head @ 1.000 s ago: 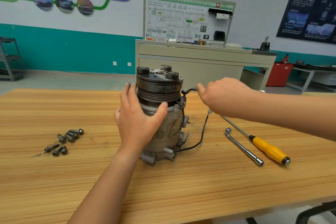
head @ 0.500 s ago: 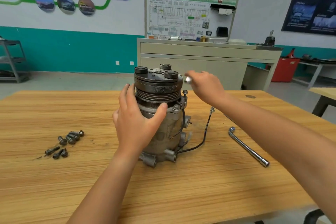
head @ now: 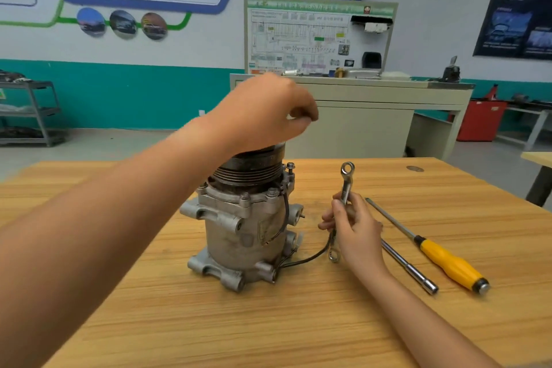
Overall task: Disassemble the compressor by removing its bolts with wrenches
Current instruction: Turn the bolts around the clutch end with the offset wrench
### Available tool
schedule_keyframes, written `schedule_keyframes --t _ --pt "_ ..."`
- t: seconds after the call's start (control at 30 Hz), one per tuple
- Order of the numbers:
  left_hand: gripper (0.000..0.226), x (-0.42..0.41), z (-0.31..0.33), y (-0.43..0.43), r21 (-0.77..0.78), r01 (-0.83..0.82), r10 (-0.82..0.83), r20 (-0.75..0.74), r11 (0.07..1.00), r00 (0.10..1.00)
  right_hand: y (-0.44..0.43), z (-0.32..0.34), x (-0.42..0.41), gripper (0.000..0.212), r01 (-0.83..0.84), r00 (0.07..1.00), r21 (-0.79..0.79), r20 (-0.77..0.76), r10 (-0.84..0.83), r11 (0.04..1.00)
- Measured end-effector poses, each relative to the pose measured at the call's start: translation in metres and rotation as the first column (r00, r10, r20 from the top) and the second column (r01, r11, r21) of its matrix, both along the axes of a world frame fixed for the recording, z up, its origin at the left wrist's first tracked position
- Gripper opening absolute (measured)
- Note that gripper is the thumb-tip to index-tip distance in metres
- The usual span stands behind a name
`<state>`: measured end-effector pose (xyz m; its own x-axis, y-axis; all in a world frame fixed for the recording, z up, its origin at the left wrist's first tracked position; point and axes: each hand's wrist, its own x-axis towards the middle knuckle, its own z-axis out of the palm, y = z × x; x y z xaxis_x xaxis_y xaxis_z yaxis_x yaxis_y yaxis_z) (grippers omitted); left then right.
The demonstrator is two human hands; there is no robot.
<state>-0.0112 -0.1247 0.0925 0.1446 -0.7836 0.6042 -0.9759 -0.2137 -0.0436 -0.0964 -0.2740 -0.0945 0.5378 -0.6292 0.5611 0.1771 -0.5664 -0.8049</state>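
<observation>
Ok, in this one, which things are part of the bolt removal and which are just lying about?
In the job: compressor; ring wrench gripped by the right hand; left hand over the compressor's top; bolt upright beside the pulley.

Lying about: socket wrench and yellow-handled screwdriver, both lying on the table.

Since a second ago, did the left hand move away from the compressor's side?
Yes. The left hand has left the side of the compressor and gone up; it is now over the pulley on top.
</observation>
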Motion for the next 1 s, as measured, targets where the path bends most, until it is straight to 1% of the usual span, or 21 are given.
schedule_keyframes --t 0.03,0.07,0.13,0.2,0.27,0.4,0.5,0.6,0.73,0.9,1.0 --pt "0.023 0.004 0.003 -0.011 0.136 -0.050 0.051 0.001 0.989 0.999 0.000 -0.005 -0.001 0.017 -0.028 1.000 0.014 -0.002 0.028 1.000" --pt "0.024 0.009 0.004 -0.022 0.264 -0.095 0.098 0.003 0.960 0.995 0.000 -0.010 -0.001 0.016 -0.052 0.998 0.026 -0.029 0.053 0.998" --pt "0.028 0.020 0.003 -0.041 0.479 -0.176 0.181 0.035 0.860 0.983 0.000 -0.019 0.000 0.016 -0.088 0.986 0.041 -0.138 0.093 0.995" --pt "0.034 0.029 0.000 -0.054 0.600 -0.233 0.234 0.078 0.765 0.969 -0.001 -0.024 0.002 0.017 -0.109 0.973 0.064 -0.196 0.120 0.992" --pt "0.034 0.034 -0.004 -0.062 0.656 -0.262 0.230 0.137 0.707 0.964 -0.002 -0.025 0.003 0.017 -0.117 0.971 0.087 -0.200 0.132 0.989" --pt "0.030 0.038 -0.008 -0.072 0.703 -0.297 0.202 0.218 0.647 0.955 -0.001 -0.026 0.005 0.016 -0.120 0.972 0.114 -0.191 0.141 0.986" --pt "0.024 0.035 -0.011 -0.078 0.718 -0.296 0.180 0.236 0.630 0.955 0.001 -0.025 0.005 0.017 -0.127 0.973 0.125 -0.180 0.148 0.984" --pt "0.018 0.034 -0.010 -0.077 0.718 -0.263 0.165 0.206 0.645 0.965 0.000 -0.025 0.005 0.016 -0.132 0.972 0.138 -0.177 0.155 0.982" --pt "0.018 0.035 -0.010 -0.072 0.697 -0.221 0.144 0.169 0.682 0.975 -0.002 -0.025 0.006 0.016 -0.114 0.973 0.163 -0.182 0.143 0.980" --pt "0.015 0.035 -0.013 -0.070 0.663 -0.212 0.147 0.153 0.718 0.977 -0.005 -0.025 0.008 0.016 -0.087 0.975 0.178 -0.185 0.120 0.980" --pt "0.013 0.035 -0.013 -0.069 0.658 -0.217 0.160 0.145 0.721 0.976 -0.005 -0.024 0.007 0.018 -0.060 0.981 0.189 -0.170 0.092 0.980"
